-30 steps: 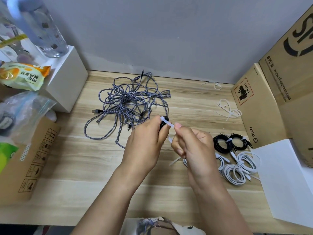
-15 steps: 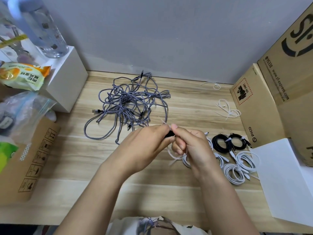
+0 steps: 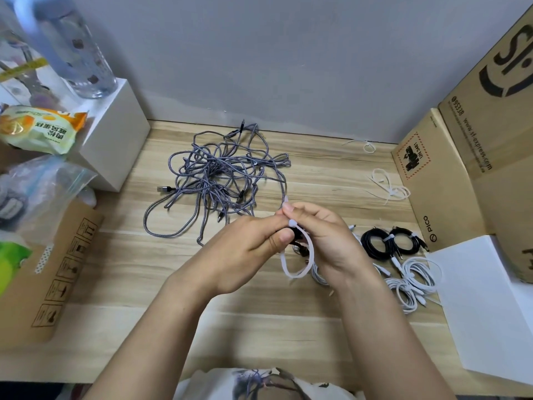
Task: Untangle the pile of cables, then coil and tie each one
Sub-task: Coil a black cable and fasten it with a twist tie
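A tangled pile of grey braided cables (image 3: 219,180) lies at the back middle of the wooden table (image 3: 317,177). In front of it, my left hand (image 3: 245,252) grips a small black coiled cable (image 3: 294,241), mostly hidden by the fingers. My right hand (image 3: 323,241) pinches a white zip tie (image 3: 300,258) that loops down below both hands; its head sits at my fingertips. Two tied black coils (image 3: 392,243) and several tied white coils (image 3: 415,281) lie to the right.
Loose white zip ties (image 3: 388,187) lie at the back right beside cardboard boxes (image 3: 427,180). A white sheet (image 3: 487,307) covers the right front. On the left stand a white box (image 3: 115,151) with a bottle (image 3: 83,59), plastic bags and a flat carton (image 3: 49,272).
Both hands rose slightly and the zip tie now forms a wide loop hanging under the black coil; its free end sticks up past my right fingertips.
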